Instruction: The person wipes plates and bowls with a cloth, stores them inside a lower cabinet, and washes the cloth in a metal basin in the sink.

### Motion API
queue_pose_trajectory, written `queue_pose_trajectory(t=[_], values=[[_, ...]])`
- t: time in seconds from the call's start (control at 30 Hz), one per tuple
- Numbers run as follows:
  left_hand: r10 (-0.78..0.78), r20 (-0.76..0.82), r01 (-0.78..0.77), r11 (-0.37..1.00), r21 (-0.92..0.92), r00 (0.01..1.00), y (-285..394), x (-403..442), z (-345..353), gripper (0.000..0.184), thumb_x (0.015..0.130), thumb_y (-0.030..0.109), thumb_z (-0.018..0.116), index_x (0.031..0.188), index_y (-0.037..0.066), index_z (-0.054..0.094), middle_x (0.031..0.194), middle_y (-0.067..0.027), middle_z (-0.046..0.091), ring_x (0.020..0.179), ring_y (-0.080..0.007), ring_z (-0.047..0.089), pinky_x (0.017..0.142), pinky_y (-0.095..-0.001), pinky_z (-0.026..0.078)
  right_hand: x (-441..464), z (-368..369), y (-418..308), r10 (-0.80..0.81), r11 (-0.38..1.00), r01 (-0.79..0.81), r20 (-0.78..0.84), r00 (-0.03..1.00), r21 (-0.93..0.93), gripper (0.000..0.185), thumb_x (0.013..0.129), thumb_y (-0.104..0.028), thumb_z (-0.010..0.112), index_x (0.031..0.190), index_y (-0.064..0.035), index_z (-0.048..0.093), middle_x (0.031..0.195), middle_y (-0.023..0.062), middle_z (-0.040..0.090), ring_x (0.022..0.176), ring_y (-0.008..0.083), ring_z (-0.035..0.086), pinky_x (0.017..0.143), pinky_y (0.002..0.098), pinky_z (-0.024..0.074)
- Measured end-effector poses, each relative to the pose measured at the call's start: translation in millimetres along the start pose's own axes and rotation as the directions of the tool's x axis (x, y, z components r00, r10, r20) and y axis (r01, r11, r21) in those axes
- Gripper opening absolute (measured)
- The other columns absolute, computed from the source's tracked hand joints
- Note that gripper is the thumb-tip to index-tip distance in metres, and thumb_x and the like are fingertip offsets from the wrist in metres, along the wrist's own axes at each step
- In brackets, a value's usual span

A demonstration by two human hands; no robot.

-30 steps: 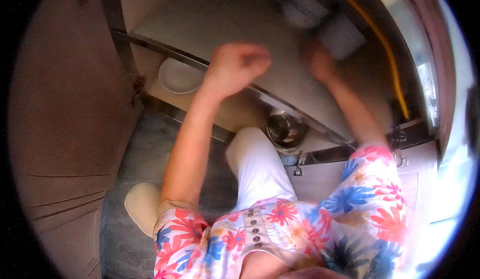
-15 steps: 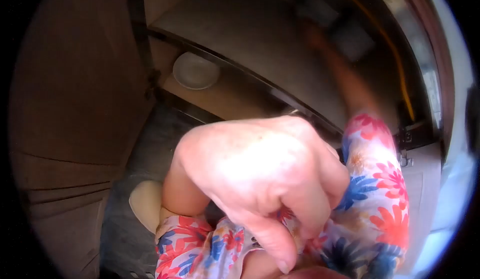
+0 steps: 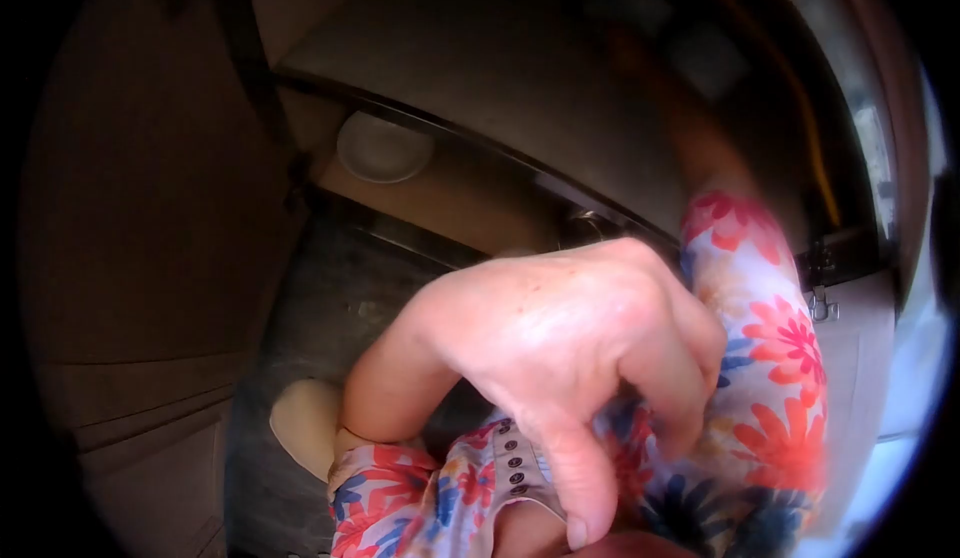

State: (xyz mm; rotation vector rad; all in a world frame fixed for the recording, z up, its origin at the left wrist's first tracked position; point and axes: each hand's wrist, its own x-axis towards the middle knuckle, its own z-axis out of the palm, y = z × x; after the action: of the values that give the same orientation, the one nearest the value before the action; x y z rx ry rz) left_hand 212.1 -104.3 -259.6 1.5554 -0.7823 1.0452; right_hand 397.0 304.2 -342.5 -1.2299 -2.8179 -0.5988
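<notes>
In the dark upper R of frame, pale containers point(image 3: 708, 58) were seen just beside the R hand point(image 3: 630, 53); its fingers couldn't be made out, so grip = can't tell. The L hand point(image 3: 545, 313), lower ctr, was held nr the cam, fingers loosely curled, thumb apart, nothing seen pinched. A container might've been knocked, it was judged, b/c of poor light & the view partly blocked by the L hand. Less risk was seen for the white dish point(image 3: 385, 146), upper L, well apart. No brands, labels or txt could be read.
</notes>
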Motion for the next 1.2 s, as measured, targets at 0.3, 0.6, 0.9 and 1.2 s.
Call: queue_pose_trajectory(t=[0.3,0.6,0.9,1.2], values=[[-0.213,0.008,0.21,0.967,0.144,0.977,-7,-8,6,0.043,0.045,0.039,0.08,0.068,0.006,0.065,0.068,-0.0064,0.059,0.065,-0.0206,0.057,0.054,-0.0279,0.044,-57,-58,-87,-0.013,0.986,0.009,0.021,1.0,0.169,0.042,0.082,-0.024,0.048,0.119,-0.0039,0.045,0.121,0.0202,0.045,0.105,0.0319,0.049,0.089,0.0403,0.0394],[-0.428,-0.306,0.483,0.866,0.131,0.851,-61,-30,2,0.034,0.055,0.02,0.08,0.081,0.003,0.065,0.074,-0.0048,0.059,0.067,-0.0132,0.054,0.06,-0.0256,0.044,-211,-85,-153,-0.162,0.886,0.187,-0.095,0.982,0.424,0.045,0.077,-0.026,0.055,0.116,-0.0065,0.048,0.123,0.0131,0.044,0.115,0.0306,0.04,0.095,0.0467,0.029],[-0.392,-0.588,0.632,0.723,0.279,0.708,-65,-60,21,0.026,0.072,0.02,0.069,0.091,0.002,0.063,0.083,-0.0064,0.059,0.075,-0.0136,0.057,0.064,-0.0249,0.046,-278,-48,-155,-0.178,0.972,0.165,0.071,0.981,0.165,0.061,0.071,-0.025,0.056,0.126,-0.0091,0.035,0.138,0.0118,0.024,0.128,0.0303,0.02,0.1,0.0532,0.016],[-0.298,-0.917,0.765,0.644,0.012,0.265,-80,-86,41,0.022,0.075,0.019,0.066,0.092,0.005,0.064,0.079,-0.0021,0.061,0.067,-0.0087,0.055,0.06,-0.0224,0.044,-314,-3,-149,-0.13,0.963,0.075,0.202,0.971,0.259,0.061,0.071,-0.02,0.057,0.128,-0.0122,0.034,0.136,0.0096,0.026,0.127,0.0293,0.02,0.101,0.0536,0.0159]])
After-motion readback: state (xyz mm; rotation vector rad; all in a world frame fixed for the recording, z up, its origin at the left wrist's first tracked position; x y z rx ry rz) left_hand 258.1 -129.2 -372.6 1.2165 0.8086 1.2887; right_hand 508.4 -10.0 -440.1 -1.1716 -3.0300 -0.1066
